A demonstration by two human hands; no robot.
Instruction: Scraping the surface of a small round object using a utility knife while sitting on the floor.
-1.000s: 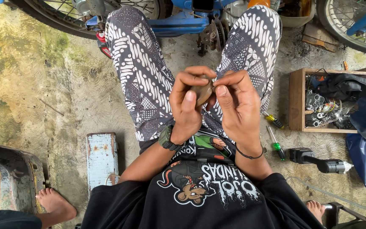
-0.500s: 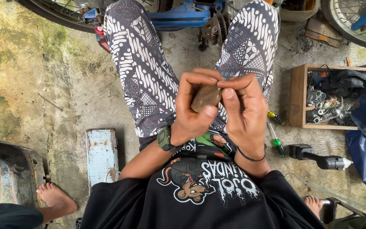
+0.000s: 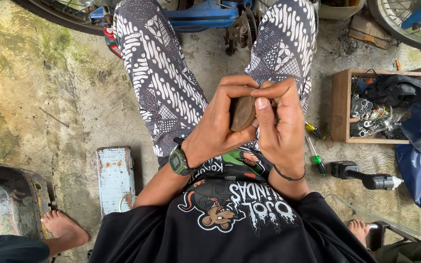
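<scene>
So, head cam looking down: a small brown rounded part sits sandwiched between both hands, above the lap. The left hand is curled around it from the left, fingers over the top; the right hand pinches its right edge, thumb pressed on it. Probably a worn metal piece, hard to tell. Nearby on the concrete: two screwdrivers, a black power tool, and a wooden box of parts.
</scene>
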